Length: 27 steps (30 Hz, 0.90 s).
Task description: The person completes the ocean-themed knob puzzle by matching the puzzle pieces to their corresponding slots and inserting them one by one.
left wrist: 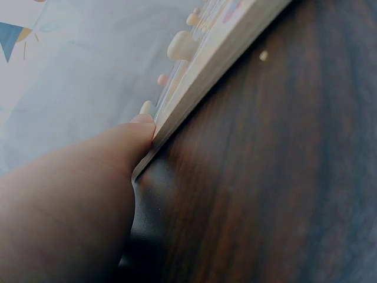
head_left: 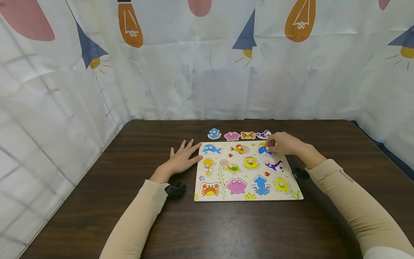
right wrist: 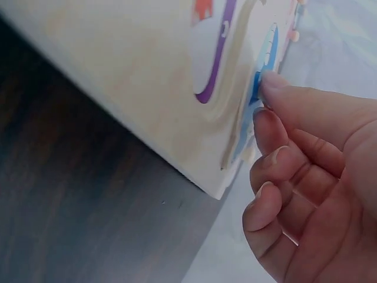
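A wooden sea-animal knob puzzle board (head_left: 233, 198) lies flat on the table. In its top right corner, my right hand (head_left: 283, 143) pinches a blue whale piece (head_left: 263, 153) by its knob, between thumb and index finger. Close up in the right wrist view, the blue piece (right wrist: 243, 130) overlaps its outline at the board's corner, and the other fingers are curled. My left hand (head_left: 179, 161) rests with fingers spread beside the board's upper left edge. Its thumb (left wrist: 138, 138) touches that edge in the left wrist view.
Beyond the board lie a loose squid piece (head_left: 214, 134), shell piece (head_left: 231, 136), crab piece (head_left: 248, 135) and purple whale piece (head_left: 262, 134). Several knobbed pieces, among them a turtle (head_left: 232, 167) and a starfish (head_left: 281, 185), sit in the board. A patterned curtain (head_left: 207, 90) hangs behind the dark table (head_left: 207, 230).
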{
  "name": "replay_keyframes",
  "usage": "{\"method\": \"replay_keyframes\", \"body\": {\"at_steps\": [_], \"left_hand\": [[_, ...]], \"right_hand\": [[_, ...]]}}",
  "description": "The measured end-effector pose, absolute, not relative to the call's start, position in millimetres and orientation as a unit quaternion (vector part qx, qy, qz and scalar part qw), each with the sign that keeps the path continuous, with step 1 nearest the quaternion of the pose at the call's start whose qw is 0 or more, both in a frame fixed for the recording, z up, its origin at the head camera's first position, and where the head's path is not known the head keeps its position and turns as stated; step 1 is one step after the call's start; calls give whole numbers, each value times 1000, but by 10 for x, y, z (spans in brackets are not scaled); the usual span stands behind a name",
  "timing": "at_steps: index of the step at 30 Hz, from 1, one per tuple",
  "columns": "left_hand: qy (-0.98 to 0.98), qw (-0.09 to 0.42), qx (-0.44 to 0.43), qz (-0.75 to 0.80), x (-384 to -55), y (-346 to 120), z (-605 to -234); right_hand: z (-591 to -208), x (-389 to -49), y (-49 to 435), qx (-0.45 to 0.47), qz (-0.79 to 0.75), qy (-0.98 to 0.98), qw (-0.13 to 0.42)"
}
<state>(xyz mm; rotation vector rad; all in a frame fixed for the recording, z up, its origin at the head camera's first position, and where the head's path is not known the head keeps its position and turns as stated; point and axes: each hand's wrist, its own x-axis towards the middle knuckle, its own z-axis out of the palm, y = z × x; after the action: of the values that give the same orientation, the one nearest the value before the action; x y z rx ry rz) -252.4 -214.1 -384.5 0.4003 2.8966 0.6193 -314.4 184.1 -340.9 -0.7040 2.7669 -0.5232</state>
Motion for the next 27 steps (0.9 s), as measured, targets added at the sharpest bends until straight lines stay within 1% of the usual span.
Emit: {"method": "replay_keyframes", "body": {"at_steps": [8,27], "left_hand": [[966,74,135,206,-2534,-2131,-3852],[965,76,135,212,-2514,-2134,-3826]], "right_hand": [[-3370,-3120,1864,-261,-169,944,107],[-3356,-3117,1846,-266,-158,945,110]]}}
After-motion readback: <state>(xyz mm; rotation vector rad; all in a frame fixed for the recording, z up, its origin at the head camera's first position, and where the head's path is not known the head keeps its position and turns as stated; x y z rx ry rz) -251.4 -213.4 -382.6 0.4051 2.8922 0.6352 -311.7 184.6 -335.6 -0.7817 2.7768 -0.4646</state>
